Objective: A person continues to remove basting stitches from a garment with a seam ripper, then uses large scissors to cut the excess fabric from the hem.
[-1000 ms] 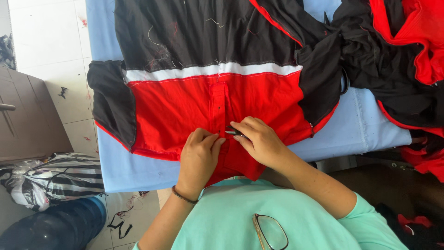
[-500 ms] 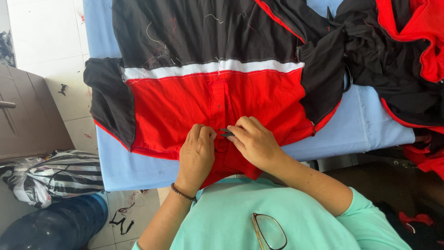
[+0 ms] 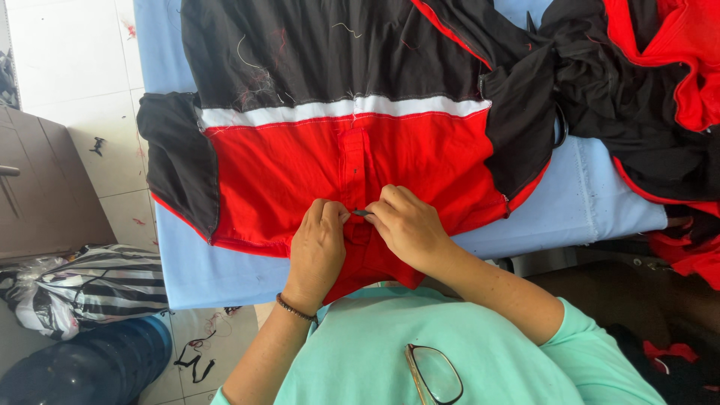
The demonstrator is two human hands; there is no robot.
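We are bent over a red and black cotton shirt with a white chest stripe (image 3: 337, 150), spread flat on a table covered in pale blue cloth (image 3: 585, 202), its lower hem hanging off the near edge toward our mint-green top. Our left hand (image 3: 319, 251), with a dark beaded bracelet at the wrist, presses the red fabric just beside the button placket, its fingers curled together on the cloth. Our right hand (image 3: 405, 225) meets it at the placket, fingers (image 3: 379, 214) pinched shut on a small dark tool (image 3: 362, 214); what kind it is we cannot tell, since only a short tip shows. Loose white and red threads (image 3: 255, 75) lie on the black upper panel. A heap of more black and red garments (image 3: 645, 97) sits to the right, touching the shirt. We judge the main risk to be the tip catching the red fabric itself, because both hands crowd the same spot and hide it; the overhanging hem could also drag the shirt off.
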